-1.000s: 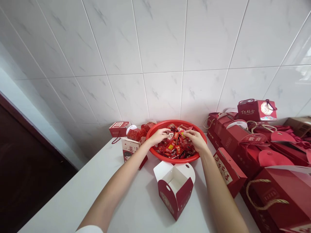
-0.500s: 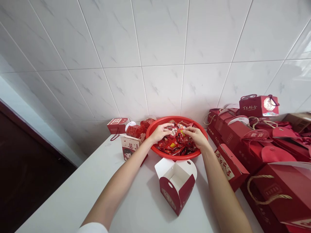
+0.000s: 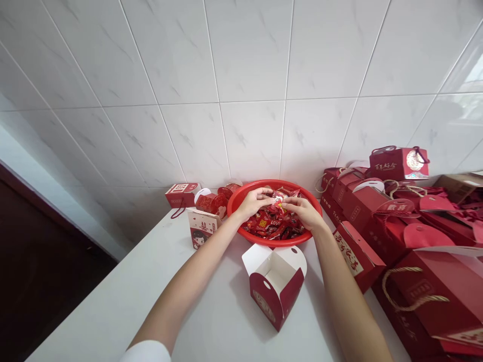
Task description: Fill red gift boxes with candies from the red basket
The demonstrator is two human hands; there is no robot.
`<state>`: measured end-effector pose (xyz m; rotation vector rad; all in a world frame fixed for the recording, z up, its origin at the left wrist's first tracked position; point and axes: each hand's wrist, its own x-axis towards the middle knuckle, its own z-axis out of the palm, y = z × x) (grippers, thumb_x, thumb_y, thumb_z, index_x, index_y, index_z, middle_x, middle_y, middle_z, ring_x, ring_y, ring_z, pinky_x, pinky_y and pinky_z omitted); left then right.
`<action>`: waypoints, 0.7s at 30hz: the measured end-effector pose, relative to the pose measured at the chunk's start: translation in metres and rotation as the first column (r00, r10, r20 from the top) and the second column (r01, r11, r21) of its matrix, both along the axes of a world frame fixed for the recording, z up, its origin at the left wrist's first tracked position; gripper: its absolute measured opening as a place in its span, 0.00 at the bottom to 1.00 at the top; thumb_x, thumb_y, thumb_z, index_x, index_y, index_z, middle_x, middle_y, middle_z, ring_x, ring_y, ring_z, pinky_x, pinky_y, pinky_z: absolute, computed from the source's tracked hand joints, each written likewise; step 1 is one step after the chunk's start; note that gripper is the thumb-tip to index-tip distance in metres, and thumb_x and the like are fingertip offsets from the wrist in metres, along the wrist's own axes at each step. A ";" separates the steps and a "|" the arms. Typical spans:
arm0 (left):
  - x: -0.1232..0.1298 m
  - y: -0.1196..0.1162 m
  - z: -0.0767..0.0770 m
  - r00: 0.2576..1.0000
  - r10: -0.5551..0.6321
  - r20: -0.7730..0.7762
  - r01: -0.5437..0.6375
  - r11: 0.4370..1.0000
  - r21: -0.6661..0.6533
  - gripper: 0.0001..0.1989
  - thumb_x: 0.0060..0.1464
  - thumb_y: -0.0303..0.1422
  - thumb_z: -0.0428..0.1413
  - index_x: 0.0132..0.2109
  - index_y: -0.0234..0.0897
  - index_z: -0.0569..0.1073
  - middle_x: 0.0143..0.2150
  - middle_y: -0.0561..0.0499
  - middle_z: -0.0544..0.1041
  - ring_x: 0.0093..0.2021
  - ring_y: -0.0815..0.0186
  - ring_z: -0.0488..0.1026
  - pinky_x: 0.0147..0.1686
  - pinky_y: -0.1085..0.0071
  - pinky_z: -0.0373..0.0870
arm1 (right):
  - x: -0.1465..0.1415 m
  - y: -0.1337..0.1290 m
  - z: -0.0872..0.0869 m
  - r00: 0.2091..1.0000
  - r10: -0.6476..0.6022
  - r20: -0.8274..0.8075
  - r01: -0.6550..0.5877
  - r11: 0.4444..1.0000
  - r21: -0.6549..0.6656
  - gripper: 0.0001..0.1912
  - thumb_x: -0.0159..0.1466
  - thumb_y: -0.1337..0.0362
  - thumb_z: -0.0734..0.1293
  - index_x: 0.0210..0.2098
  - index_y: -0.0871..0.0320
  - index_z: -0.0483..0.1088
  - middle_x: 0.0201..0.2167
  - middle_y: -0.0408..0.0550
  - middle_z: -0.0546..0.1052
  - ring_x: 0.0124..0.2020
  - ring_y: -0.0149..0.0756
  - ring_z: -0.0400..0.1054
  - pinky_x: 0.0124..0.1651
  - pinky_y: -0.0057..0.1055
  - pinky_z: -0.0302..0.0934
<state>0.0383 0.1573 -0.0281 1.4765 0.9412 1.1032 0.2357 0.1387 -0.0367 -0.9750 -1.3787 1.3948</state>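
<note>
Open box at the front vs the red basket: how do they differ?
Shape: the box is angular with raised flaps; the basket is round and shallow.
Contents: the basket holds wrapped packets; the box shows its bare white inside.
Hands: left hand and right hand are at the basket; neither touches the box.
Shared: both are red outside, open-topped and on the table.
</note>
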 end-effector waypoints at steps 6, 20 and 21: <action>-0.015 0.008 0.022 0.875 0.091 -0.476 -0.075 0.996 0.053 0.13 0.61 0.29 0.54 0.51 0.33 0.76 0.46 0.44 0.81 0.42 0.63 0.80 0.46 0.69 0.75 | 0.000 0.001 -0.001 0.999 -0.053 0.002 0.052 0.993 0.102 0.16 0.45 0.54 0.75 0.25 0.58 0.71 0.26 0.42 0.73 0.28 0.30 0.64 0.32 0.28 0.58; -0.010 0.021 0.010 0.299 0.029 -0.954 -0.195 0.980 -0.032 0.14 0.36 0.22 0.65 0.36 0.31 0.78 0.42 0.34 0.81 0.39 0.47 0.80 0.36 0.63 0.75 | -0.001 0.002 -0.001 0.991 -0.122 -0.050 0.123 0.992 0.021 0.18 0.43 0.54 0.77 0.27 0.58 0.71 0.29 0.43 0.73 0.30 0.32 0.66 0.30 0.27 0.62; -0.010 0.022 0.009 0.316 0.014 -0.949 -0.199 0.979 -0.052 0.13 0.35 0.22 0.65 0.34 0.31 0.78 0.38 0.36 0.82 0.36 0.48 0.80 0.34 0.64 0.75 | -0.001 0.002 -0.001 0.991 -0.119 -0.055 0.120 0.993 0.017 0.19 0.43 0.54 0.77 0.27 0.58 0.71 0.29 0.43 0.73 0.31 0.32 0.66 0.30 0.27 0.63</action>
